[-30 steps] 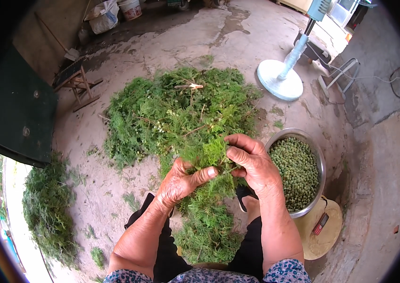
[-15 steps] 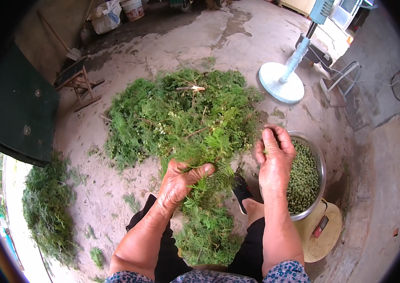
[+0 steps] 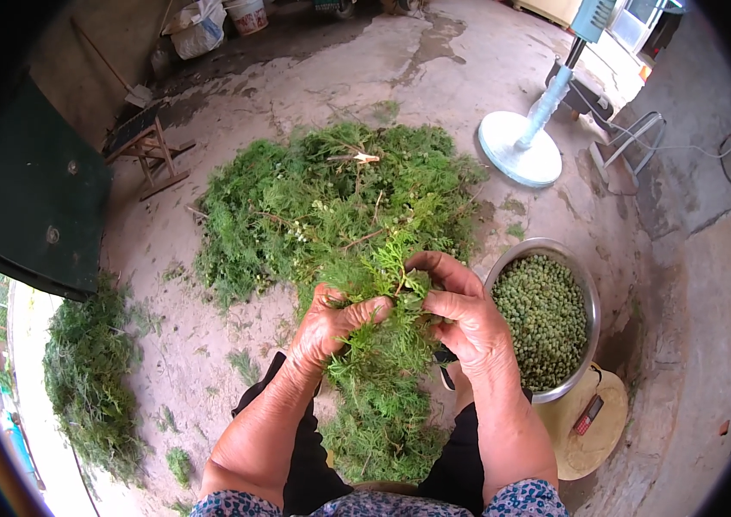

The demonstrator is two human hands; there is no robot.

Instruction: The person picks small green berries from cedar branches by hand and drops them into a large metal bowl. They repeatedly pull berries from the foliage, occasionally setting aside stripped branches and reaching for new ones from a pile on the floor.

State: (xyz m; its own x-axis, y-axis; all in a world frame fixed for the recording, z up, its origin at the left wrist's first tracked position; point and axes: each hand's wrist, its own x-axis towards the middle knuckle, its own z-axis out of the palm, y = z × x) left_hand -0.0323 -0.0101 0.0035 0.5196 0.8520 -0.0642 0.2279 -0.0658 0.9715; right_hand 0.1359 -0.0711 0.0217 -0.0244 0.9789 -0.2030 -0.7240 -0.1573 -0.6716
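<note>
My left hand (image 3: 331, 327) is closed on a leafy evergreen branch (image 3: 374, 276), its thumb pressed across the stem. My right hand (image 3: 467, 312) has its thumb and fingers closed around the sprigs at the branch's right side; whether a small cone lies between the fingertips is hidden. Close to the right wrist stands a round metal basin (image 3: 594, 332) holding many small green cones (image 3: 542, 319). Beyond the hands spreads a large heap of cut evergreen branches (image 3: 270, 207). More green sprigs (image 3: 382, 431) lie between my legs.
A second pile of branches (image 3: 90, 379) lies at the left. A round tan board (image 3: 589, 439) with a red phone (image 3: 588, 414) is below the basin. Farther off are a fan's white base (image 3: 520, 151), a wooden stool (image 3: 152, 155) and a bucket (image 3: 246, 15).
My right hand has moved left from beside the basin to the branch and closed on its sprigs. The left hand keeps its hold on the branch in nearly the same place.
</note>
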